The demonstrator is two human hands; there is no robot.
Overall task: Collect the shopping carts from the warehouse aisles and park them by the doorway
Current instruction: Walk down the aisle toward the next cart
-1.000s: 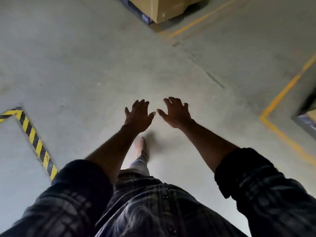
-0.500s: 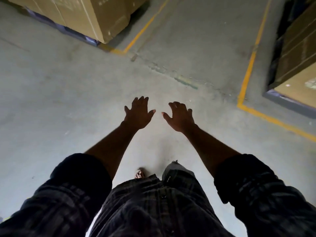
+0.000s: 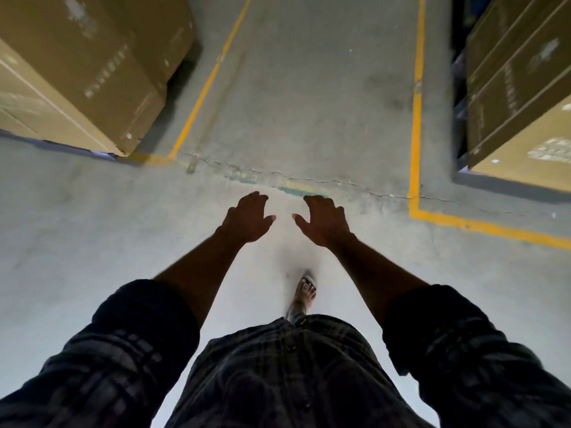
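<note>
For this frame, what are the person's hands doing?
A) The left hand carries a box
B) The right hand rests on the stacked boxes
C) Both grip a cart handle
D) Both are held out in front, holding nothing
D: the left hand and the right hand reach forward with relaxed fingers over the concrete floor, touching nothing.

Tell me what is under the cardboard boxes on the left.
Under the left cardboard boxes only a dark bluish base edge shows on the concrete floor. The rest is covered by the boxes.
</note>
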